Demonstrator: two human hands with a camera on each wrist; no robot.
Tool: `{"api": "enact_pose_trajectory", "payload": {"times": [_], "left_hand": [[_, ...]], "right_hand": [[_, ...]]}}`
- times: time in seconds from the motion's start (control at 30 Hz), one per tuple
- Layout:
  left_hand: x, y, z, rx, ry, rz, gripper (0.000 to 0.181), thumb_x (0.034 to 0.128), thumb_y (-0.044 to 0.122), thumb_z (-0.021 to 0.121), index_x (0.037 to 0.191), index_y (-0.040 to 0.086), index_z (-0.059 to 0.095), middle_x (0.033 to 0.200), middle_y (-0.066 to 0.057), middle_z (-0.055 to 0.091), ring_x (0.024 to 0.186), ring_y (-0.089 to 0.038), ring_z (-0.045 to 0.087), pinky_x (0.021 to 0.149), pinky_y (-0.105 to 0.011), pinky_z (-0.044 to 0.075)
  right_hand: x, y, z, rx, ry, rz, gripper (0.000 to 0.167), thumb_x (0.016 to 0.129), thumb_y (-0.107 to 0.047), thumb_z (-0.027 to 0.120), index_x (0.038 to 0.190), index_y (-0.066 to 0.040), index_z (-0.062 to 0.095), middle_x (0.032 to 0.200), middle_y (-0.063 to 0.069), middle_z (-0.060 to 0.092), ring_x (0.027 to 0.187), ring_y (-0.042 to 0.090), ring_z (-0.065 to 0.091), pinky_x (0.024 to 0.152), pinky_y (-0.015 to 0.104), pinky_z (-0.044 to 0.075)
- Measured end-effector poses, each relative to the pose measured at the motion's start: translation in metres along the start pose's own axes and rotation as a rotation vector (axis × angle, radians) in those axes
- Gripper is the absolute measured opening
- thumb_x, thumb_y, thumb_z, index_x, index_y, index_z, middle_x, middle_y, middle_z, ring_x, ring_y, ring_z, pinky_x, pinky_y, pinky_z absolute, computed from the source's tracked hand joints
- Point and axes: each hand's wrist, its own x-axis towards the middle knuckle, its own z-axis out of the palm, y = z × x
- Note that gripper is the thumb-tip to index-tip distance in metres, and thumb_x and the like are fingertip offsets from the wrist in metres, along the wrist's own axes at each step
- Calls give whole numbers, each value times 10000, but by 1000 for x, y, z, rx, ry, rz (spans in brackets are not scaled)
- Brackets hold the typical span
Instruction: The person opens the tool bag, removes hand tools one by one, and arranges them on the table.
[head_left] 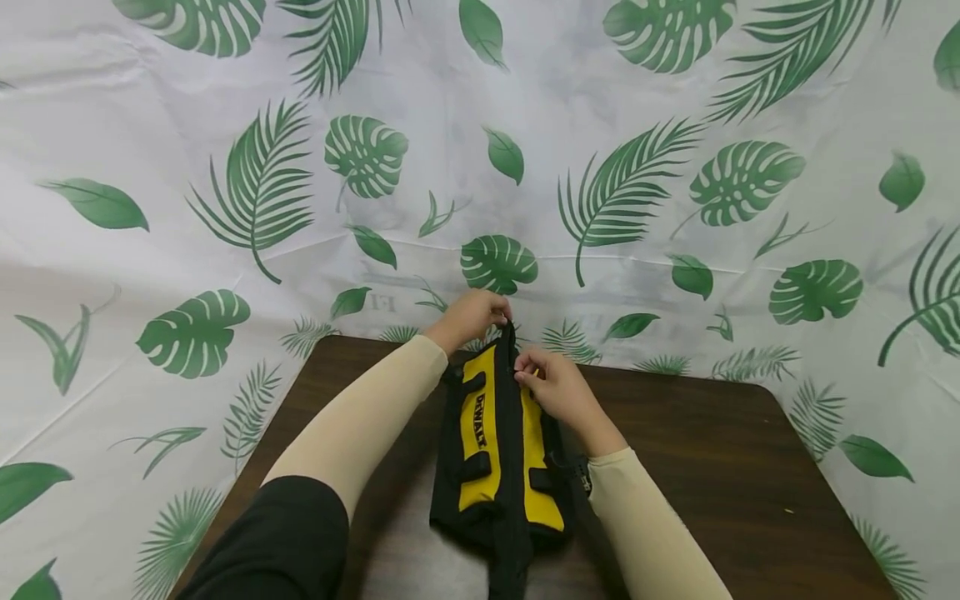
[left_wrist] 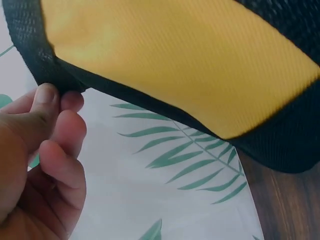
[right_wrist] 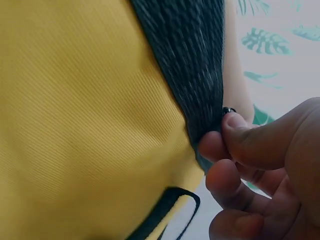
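Note:
A yellow and black tool bag (head_left: 480, 433) with DEWALT lettering lies lengthwise on the table, a black band running along its top. At its far end my left hand (head_left: 480, 317) pinches the black end tab (left_wrist: 57, 75) between thumb and fingertips, seen close in the left wrist view. Just nearer and to the right, my right hand (head_left: 558, 387) pinches a small dark zipper pull (right_wrist: 229, 110) at the edge of the black band (right_wrist: 195, 65). Its other fingers are curled beneath. The inside of the bag is hidden.
The dark brown wooden table (head_left: 697, 467) extends on both sides of the bag. Behind it hangs a white leaf-print cloth (head_left: 420, 108), close to the table's far edge. Black straps (head_left: 510, 550) trail from the bag's near end.

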Motion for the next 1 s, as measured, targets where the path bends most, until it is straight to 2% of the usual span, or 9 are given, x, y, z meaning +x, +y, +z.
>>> {"api": "enact_pose_trajectory", "payload": {"times": [0.23, 0.43, 0.57, 0.67, 0.77, 0.87, 1.0], "left_hand": [[2, 0, 2, 19, 16, -1, 195, 1120, 204, 631, 1150, 160, 819, 1102, -26, 796, 700, -153, 677, 664, -278, 596], [1, -2, 2, 50, 22, 20, 194, 1121, 190, 630, 1143, 158, 820, 1091, -11, 798, 724, -159, 680, 681, -294, 597], [0, -5, 0, 127, 32, 51, 187, 1112, 177, 643, 1141, 165, 827, 1104, 9, 803, 871, -152, 712, 811, -317, 617], [-1, -6, -1, 165, 39, 67, 180, 1102, 166, 657, 1145, 157, 831, 1114, 6, 808, 1005, -154, 736, 931, -331, 621], [-1, -5, -2, 161, 28, 72, 184, 1104, 161, 655, 1155, 141, 831, 1127, -12, 811, 1050, -180, 747, 966, -349, 622], [-1, -5, -2, 154, 21, 72, 191, 1108, 170, 651, 1163, 141, 831, 1140, -18, 810, 1054, -186, 745, 964, -349, 621], [-2, -4, -1, 147, 31, 74, 185, 1104, 167, 660, 1161, 138, 833, 1139, -21, 812, 1048, -187, 746, 958, -351, 623]], "right_hand": [[-28, -5, 2, -17, 14, -27, 68, 1070, -192, 719, 1012, -218, 695, 836, 14, 655, 669, 180, 566, 623, 292, 498], [-60, -8, 4, 75, -75, -55, 46, 1069, -225, 724, 1037, -193, 717, 838, 59, 677, 641, 148, 574, 594, 287, 523], [-81, -10, 8, 144, -127, -75, 57, 1067, -247, 728, 1038, -199, 722, 825, 55, 676, 597, 119, 557, 585, 288, 544], [-97, -13, 12, 179, -158, -104, 34, 1066, -228, 730, 1033, -229, 726, 854, 26, 697, 622, 100, 572, 605, 283, 564], [-113, -17, 14, 197, -195, -153, 66, 1058, -198, 739, 1030, -257, 733, 936, -45, 736, 727, 72, 631, 671, 278, 597], [-130, -20, 13, 213, -235, -227, 87, 1049, -169, 747, 1035, -254, 734, 962, -89, 725, 790, 30, 628, 697, 258, 595], [-153, -26, 11, 202, -280, -367, 65, 1054, -175, 736, 1073, -236, 726, 942, -96, 697, 779, -19, 579, 680, 212, 575]]}}
